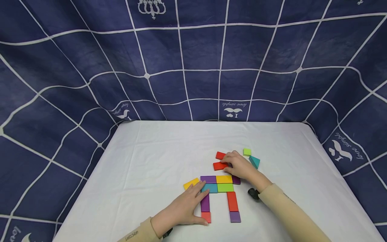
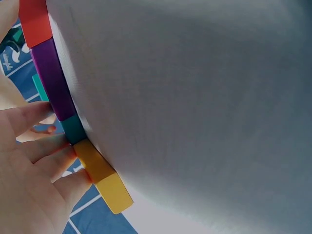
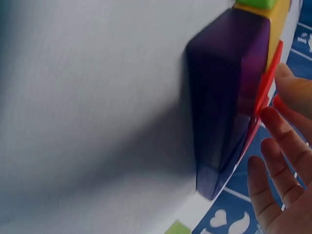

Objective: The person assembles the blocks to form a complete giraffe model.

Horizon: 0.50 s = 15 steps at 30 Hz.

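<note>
Flat coloured blocks form a two-legged shape on the table. My left hand lies with fingers spread along its left side, fingertips at the teal block and the left purple leg block. Its thumb is beside a coral red block. A slanted yellow block sits by its fingers. Above the shape, my right hand pinches a red block between thumb and index finger. Behind that is another red block. A dark purple block stands close by, partly hidden by the hand in the head view.
A lime block and a teal triangular block lie beyond the right hand. The shape also has yellow, green and red blocks. A white cloth covers the table; blue gridded curtains surround it.
</note>
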Available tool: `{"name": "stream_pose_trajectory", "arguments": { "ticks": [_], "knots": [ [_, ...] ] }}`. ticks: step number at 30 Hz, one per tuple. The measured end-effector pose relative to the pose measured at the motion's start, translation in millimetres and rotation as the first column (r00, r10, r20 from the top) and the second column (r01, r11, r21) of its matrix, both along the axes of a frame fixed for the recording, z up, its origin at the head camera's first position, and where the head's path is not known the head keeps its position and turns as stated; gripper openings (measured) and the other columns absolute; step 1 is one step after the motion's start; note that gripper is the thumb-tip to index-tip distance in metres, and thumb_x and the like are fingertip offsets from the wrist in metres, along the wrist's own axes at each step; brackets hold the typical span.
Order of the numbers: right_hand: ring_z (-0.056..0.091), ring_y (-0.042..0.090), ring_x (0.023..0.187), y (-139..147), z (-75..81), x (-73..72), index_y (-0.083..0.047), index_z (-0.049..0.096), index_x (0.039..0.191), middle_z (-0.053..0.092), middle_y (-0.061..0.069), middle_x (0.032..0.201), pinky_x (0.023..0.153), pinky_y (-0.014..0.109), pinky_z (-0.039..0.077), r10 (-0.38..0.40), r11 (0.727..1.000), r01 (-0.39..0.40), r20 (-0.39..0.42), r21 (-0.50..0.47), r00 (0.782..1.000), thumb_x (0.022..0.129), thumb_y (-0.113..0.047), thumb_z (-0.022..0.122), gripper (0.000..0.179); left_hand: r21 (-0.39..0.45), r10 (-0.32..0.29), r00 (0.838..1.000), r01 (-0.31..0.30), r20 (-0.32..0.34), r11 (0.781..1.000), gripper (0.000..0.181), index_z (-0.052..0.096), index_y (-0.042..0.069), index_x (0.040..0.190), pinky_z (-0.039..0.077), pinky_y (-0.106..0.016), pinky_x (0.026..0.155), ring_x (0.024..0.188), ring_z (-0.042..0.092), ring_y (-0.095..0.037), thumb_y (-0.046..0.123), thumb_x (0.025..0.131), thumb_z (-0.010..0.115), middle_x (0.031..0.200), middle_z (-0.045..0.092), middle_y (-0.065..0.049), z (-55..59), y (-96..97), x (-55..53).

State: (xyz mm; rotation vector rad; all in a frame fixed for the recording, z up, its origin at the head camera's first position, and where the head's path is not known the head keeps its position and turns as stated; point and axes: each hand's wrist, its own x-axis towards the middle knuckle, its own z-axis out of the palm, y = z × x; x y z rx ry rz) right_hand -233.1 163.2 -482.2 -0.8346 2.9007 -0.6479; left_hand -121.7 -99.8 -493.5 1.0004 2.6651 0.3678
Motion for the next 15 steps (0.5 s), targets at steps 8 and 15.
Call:
{"name": "stream_pose_trajectory", "arguments": {
  "ticks": [8, 15],
  "knots": [
    [0.054, 0.021, 0.102, -13, -2.4, -2.0, -0.008, 0.073, 0.114, 0.066, 0.004, 0.110, 0.093, 0.037, 0.054, 0.005, 0.995, -0.004, -0.007, 0.100, 1.000, 0.085, -0.017, 0.078, 0.031, 0.013, 0.004, 1.000, -0.004, 0.019, 1.000, 0.101, 0.036, 0.019, 0.154, 0.038, -0.047, 0.114, 0.148, 0.030, -0.027, 0.076, 0.075, 0.064, 0.164, 0.024, -0.007, -0.5, 0.9, -0.7],
    [0.053, 0.019, 0.096, -11, 3.5, -10.3, -0.008, 0.073, 0.111, 0.064, 0.003, 0.103, 0.089, 0.037, 0.054, -0.066, 0.998, 0.066, 0.034, 0.014, 0.997, 0.081, -0.017, 0.081, 0.032, 0.005, 0.000, 1.000, 0.000, 0.009, 1.000, 0.100, 0.037, 0.018, 0.153, 0.041, -0.047, 0.112, 0.147, 0.033, -0.029, 0.076, 0.075, 0.063, 0.163, 0.025, -0.008, -1.0, 0.0, 1.3]
  ]
}}
